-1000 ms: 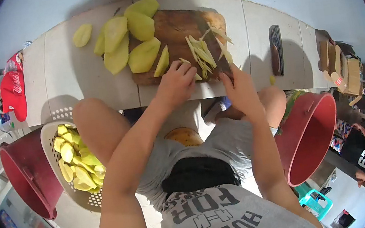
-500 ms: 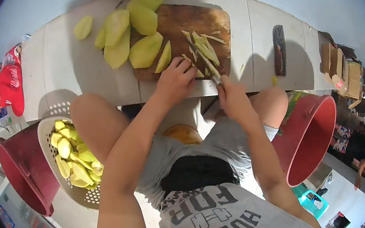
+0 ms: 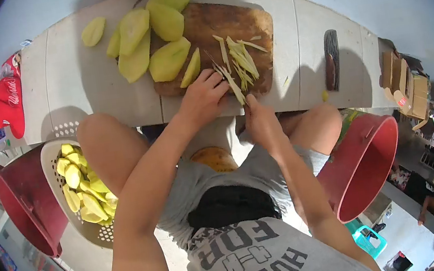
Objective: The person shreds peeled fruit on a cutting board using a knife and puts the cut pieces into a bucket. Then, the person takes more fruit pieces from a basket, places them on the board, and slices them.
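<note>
In the head view, the left hand point(image 3: 203, 94) curls its fingers over the lower edge of the brown, rounded wooden board point(image 3: 207, 21), upper centre; what lies under them cannot be told. The right hand point(image 3: 261, 117) grips a thin-bladed knife point(image 3: 246, 106) — moist flesh could make it skid into those fingers. Slim, pale-green slivers point(image 3: 242, 58) could slide off. Smooth, oval yellow-green fruit pieces point(image 3: 134, 31) overlap at upper left.
</note>
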`<state>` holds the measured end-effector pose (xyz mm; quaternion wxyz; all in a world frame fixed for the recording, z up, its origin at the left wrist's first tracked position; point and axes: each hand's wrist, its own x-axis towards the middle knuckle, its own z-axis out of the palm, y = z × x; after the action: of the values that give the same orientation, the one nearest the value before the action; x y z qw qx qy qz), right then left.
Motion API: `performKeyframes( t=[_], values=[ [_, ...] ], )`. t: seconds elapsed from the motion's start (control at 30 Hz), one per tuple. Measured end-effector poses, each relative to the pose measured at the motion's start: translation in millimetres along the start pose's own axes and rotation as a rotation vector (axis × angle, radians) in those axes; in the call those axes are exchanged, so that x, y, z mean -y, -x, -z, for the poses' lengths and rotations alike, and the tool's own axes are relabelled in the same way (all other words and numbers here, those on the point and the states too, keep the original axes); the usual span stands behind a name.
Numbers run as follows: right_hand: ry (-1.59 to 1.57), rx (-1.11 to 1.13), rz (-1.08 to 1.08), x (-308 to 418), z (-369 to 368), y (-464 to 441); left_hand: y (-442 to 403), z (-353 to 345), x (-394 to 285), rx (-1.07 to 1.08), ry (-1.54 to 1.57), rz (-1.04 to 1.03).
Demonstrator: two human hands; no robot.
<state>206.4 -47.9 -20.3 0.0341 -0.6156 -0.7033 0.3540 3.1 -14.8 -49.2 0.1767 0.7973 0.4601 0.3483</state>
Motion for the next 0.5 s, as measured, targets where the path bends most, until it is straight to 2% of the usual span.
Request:
performKeyframes(
  t=[0.2, 0.27, 0.5],
  values=[
    [-0.001, 0.010, 0.051, 13, 21, 12, 6, -5, 6, 0.075, 0.028, 0.017],
    [0.006, 0.012, 0.066, 11, 23, 18, 5, -3, 4, -0.003, 0.004, -0.024],
    [-0.113, -0.063, 0.100, 5, -5, -11, 4, -6, 6, -0.032, 0.001, -0.051]
  ],
)
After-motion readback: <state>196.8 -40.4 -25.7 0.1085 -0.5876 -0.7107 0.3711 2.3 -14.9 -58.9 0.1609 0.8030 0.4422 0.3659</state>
